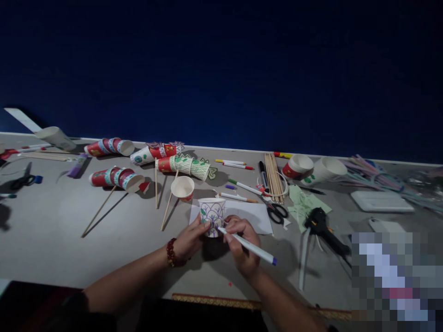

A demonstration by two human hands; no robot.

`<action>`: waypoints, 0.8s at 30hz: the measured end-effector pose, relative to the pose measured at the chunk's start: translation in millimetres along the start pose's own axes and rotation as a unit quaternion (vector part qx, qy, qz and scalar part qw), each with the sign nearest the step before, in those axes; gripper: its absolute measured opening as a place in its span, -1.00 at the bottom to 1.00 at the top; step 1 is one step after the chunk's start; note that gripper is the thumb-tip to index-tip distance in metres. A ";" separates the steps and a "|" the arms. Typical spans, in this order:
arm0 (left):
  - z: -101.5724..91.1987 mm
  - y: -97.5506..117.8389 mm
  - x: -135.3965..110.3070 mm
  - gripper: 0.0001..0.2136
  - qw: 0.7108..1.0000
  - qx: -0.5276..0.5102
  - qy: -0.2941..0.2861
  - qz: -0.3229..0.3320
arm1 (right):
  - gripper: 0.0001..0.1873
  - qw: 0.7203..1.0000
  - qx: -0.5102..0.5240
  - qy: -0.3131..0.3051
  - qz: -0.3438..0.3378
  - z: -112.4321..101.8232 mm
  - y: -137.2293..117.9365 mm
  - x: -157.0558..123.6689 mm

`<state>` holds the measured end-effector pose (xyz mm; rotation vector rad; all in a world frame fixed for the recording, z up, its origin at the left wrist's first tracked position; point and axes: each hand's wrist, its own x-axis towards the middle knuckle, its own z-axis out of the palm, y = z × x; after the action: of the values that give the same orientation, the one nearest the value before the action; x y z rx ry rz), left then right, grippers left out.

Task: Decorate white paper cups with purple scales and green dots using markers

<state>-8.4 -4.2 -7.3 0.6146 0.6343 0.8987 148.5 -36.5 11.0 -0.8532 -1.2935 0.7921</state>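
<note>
A white paper cup (212, 213) with purple scale-like curves and green patches stands upright in the grip of my left hand (191, 239), whose thumb rests across its front. A red bead bracelet (171, 252) circles that wrist. My right hand (244, 242) is closed round a white marker (258, 250) with a purple end, its tip at the cup's lower right side. Behind the cup lies a sheet of white paper (254, 216). Another paper cup (182, 188) with a red pattern sits just beyond, its opening facing me.
Decorated cup chains (117, 179) with wooden sticks lie to the left. Several markers (242, 188), chopsticks (274, 177) and black-handled scissors (277, 213) are behind my right hand. A black glue gun (323, 228), stacked cups (325, 170) and green paper scraps (304, 205) lie to the right.
</note>
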 end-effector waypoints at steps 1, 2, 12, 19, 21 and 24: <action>0.0 -0.2 0.1 -0.34 1.000 0.000 -0.002 0.000 | -0.92 1.000 -0.003 -0.003 0.000 -0.1 0.6 -0.2; -0.3 -0.5 0.2 -0.34 1.000 0.002 -0.002 0.000 | -0.92 1.000 -0.008 -0.004 -0.001 -0.2 1.2 -0.3; -3.0 -2.5 0.4 -0.34 1.000 -0.016 0.004 0.000 | -0.93 1.000 -0.016 0.004 0.009 -2.1 5.0 -1.9; -2.8 -1.6 0.5 -0.32 1.000 -0.028 0.001 -0.005 | -0.90 1.000 0.007 0.013 0.006 -2.4 3.0 -0.1; -2.2 -1.2 0.5 -0.32 1.000 -0.028 0.001 -0.005 | -0.89 0.999 0.014 0.030 0.014 -2.2 2.3 0.3; -1.4 -1.1 0.4 -0.31 1.000 -0.022 -0.002 -0.005 | -0.90 0.998 0.012 0.051 0.026 -2.1 2.5 0.4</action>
<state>-8.7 -4.1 -9.1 0.5734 0.6113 0.8994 150.6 -35.1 8.8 -0.8985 -1.1746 0.7936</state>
